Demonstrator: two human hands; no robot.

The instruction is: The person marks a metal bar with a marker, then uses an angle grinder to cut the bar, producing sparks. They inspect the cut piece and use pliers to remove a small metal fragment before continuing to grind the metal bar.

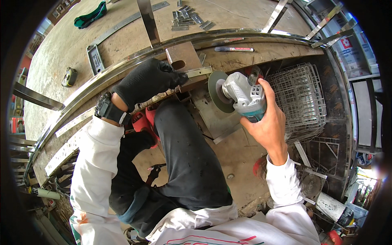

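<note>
My left hand (pixel 153 77), in a black glove, is closed on one end of a short flat metal strip (pixel 199 72). The strip lies over the bench's near edge, beside a brown steel plate (pixel 182 57) with an oval hole. My bare right hand (pixel 269 124) grips an angle grinder (pixel 247 96) by its teal and grey body. Its greenish disc (pixel 219 92) stands nearly upright at the strip's free end; I cannot tell whether they touch. Whether the disc is spinning does not show.
A curved metal rail with upright bars (pixel 149 24) crosses the bench. Beyond it lie small metal pieces (pixel 192 18), a level (pixel 95 59), a tape measure (pixel 69 77) and a green strap (pixel 90 15). A marker (pixel 234 49) lies nearer. Wire racks (pixel 298 98) stand at the right.
</note>
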